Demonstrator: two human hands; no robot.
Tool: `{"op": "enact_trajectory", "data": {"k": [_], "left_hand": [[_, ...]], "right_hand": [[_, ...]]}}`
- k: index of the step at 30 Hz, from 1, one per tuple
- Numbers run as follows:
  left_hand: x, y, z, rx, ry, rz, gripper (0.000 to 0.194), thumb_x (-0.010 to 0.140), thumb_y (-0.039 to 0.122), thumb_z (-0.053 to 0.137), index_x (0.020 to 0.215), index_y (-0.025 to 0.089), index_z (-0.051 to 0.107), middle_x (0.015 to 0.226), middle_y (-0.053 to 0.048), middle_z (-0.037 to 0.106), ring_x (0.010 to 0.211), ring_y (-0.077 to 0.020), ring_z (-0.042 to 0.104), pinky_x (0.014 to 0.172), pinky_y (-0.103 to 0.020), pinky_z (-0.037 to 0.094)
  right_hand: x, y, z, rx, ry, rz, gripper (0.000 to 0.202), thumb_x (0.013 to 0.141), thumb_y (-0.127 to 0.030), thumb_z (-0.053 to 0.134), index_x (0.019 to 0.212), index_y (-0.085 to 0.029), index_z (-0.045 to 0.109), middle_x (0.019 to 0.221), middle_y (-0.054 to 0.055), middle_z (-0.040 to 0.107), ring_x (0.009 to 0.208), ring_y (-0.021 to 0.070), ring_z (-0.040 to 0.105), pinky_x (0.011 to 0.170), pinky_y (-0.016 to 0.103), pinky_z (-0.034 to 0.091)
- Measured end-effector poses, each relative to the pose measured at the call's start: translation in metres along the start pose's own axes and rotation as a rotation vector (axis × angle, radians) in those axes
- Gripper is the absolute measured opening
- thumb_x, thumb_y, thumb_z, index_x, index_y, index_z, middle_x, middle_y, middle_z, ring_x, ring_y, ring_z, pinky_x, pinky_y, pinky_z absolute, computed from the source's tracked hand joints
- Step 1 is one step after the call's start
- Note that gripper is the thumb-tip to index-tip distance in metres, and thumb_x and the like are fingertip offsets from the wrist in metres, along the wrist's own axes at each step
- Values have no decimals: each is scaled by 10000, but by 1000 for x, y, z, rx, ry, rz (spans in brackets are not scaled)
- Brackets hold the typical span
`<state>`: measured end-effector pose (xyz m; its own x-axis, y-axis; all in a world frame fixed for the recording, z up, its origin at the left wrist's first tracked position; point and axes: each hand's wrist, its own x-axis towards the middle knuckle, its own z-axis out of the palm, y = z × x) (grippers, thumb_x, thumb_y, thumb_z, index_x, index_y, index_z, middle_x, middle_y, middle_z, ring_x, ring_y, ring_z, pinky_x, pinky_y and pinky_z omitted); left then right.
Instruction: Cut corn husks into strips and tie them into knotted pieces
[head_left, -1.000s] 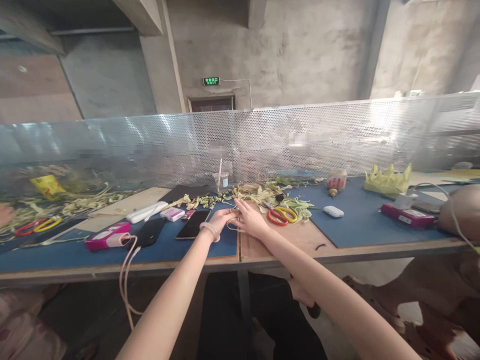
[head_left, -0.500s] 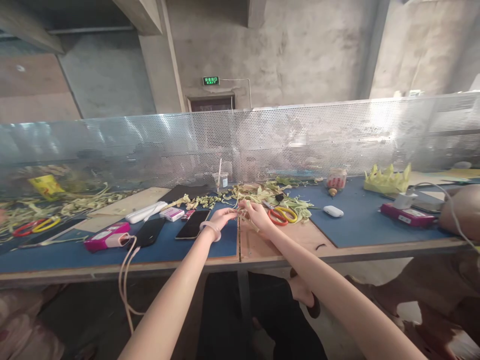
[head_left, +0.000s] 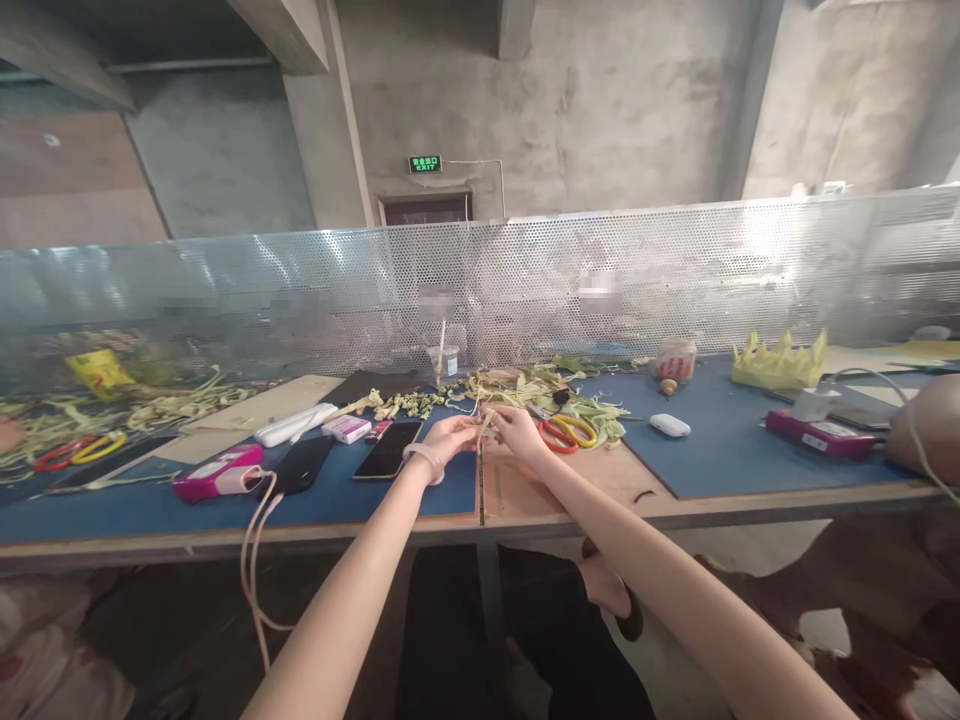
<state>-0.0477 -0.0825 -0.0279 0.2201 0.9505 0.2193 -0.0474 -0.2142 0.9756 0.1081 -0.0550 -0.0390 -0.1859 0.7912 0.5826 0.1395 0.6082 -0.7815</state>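
a: ok so what's in the hands?

b: a thin pale strip (head_left: 487, 424), right where the fingertips meet, just above the seam in the table (head_left: 690, 512). left hand (head_left: 451, 437) pinches it from one side, right hand (head_left: 517, 432) from the other. too small to make out its ends tbh.

a: any elbow room?

b: toward the front edge, yeah, a stretch of tan board (head_left: 514, 490) on the right of the seam and blue mat (head_left: 454, 497) on the left. sideways is tighter: scissors (head_left: 566, 449) just beside the right hand, phone (head_left: 388, 450) near the left. beyond the fingers it's a heap of leaves (head_left: 607, 425), with little green bits (head_left: 405, 403) running off to the left.

a: and further out?

b: white case (head_left: 670, 426) on another blue mat to the right, well apart from the hands. far left is busier, with a pink box (head_left: 217, 472) and a cable. a cup (head_left: 448, 361) stands at the back by a perforated metal screen (head_left: 337, 290). past that, bare concrete wall (head_left: 600, 120), a door (head_left: 427, 210) and a green exit sign (head_left: 425, 164) over it.
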Motion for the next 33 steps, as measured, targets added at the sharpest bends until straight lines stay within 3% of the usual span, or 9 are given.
{"op": "enact_trajectory", "data": {"k": [3,9,14,17,21,27,33], "left_hand": [[1,-1,1,16,2,36,382,564,284,764,886,139,618,900,-74,661,832,-169,601,743,-292,461],[3,-3,2,-133,62,78,356,531,260,778,823,138,614,836,-39,664,823,-159,608,838,-354,451],[2,-2,1,-151,108,39,295,545,198,760,787,132,604,842,-66,670,801,-166,614,767,-330,471],[0,-1,0,-130,139,37,278,567,195,741,803,136,606,905,-82,673,840,-174,611,727,-294,465],[-2,2,0,-93,148,26,256,588,230,723,801,142,612,914,-80,678,844,-173,607,663,-248,435],[-1,3,0,-64,151,10,224,608,221,700,795,145,602,939,-84,684,782,-151,605,584,-208,394],[0,2,-2,-63,156,3,183,619,213,686,770,147,607,920,-81,684,710,-132,601,530,-192,394]], "right_hand": [[-1,1,1,-27,-13,8,434,793,-466,476,985,-133,678,762,46,659,630,150,572,561,252,452],[-2,-4,2,14,-61,-58,384,810,-415,472,962,-132,682,964,80,666,926,210,588,808,323,444],[-5,-18,1,45,-85,18,372,820,-383,428,883,-124,688,958,87,655,917,206,573,776,304,434],[-8,-27,-1,142,-143,93,306,761,-274,476,958,-133,662,885,53,648,789,163,566,682,254,427],[-10,-32,-2,181,-190,142,371,682,-181,488,1020,-143,637,795,18,620,691,129,517,610,221,387],[-9,-26,-1,215,-187,203,565,609,-126,494,1172,-133,530,830,12,585,624,102,479,587,218,379],[-10,-30,-2,233,-246,148,553,573,-91,488,1115,-178,555,975,30,590,721,120,518,642,228,413]]}}
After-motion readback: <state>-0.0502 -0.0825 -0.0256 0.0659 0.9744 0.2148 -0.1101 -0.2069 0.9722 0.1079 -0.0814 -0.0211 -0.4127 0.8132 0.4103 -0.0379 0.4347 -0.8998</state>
